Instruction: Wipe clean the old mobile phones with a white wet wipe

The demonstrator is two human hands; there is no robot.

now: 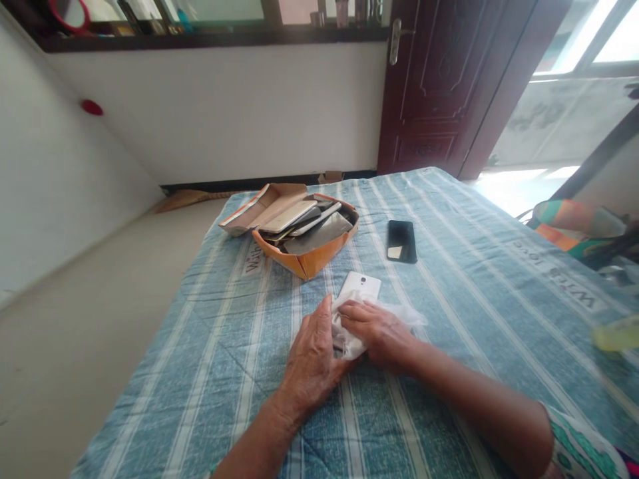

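A white phone [362, 285] lies back up on the blue striped cloth, its lower part hidden by a white tissue [353, 344] and my hands. My right hand [382, 332] presses the tissue onto the phone, fingers bent over it. Along the phone's left edge and lower end, my left hand [314, 352] grips it between fingers and thumb. Beyond them a dark phone [401, 241] rests with its screen up. An open orange box [309, 261] at the upper left holds several phones and flat devices.
The striped cloth [200, 372] covers a broad flat surface. Behind it are a white wall and a dark red door [434, 86]. A colourful object [574, 223] stands past the right edge, and a blurred yellow-green item [618, 334] is at the far right.
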